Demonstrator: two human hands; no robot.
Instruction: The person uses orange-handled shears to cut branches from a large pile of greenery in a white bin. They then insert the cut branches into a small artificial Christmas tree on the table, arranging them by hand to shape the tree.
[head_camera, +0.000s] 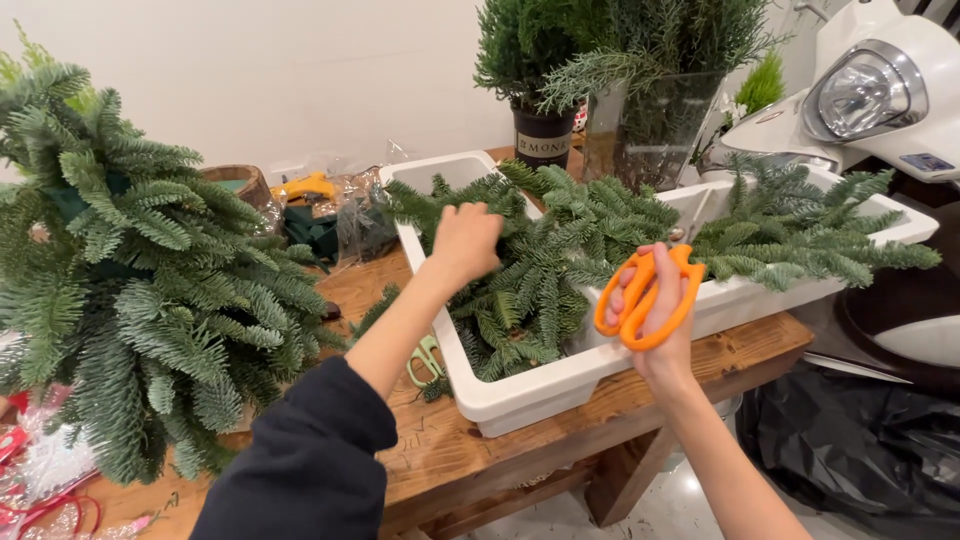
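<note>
My left hand (465, 243) reaches into a white rectangular tub (520, 395) and closes around fir branches (545, 265) piled inside it. My right hand (655, 315) is raised near the tub's right rim, holding orange-handled scissors (645, 295) by the handles. A second white tub (760, 290) to the right also holds fir branches (800, 230). Both tubs rest on a wooden table (450, 450).
A large fir arrangement (120, 260) fills the left. Small green scissors (425, 358) lie on the table by the tub. A yellow glue gun (305, 185), a dark pot (543, 135) and a glass vase (655, 125) with greenery stand behind. A white scooter (880, 100) is at right.
</note>
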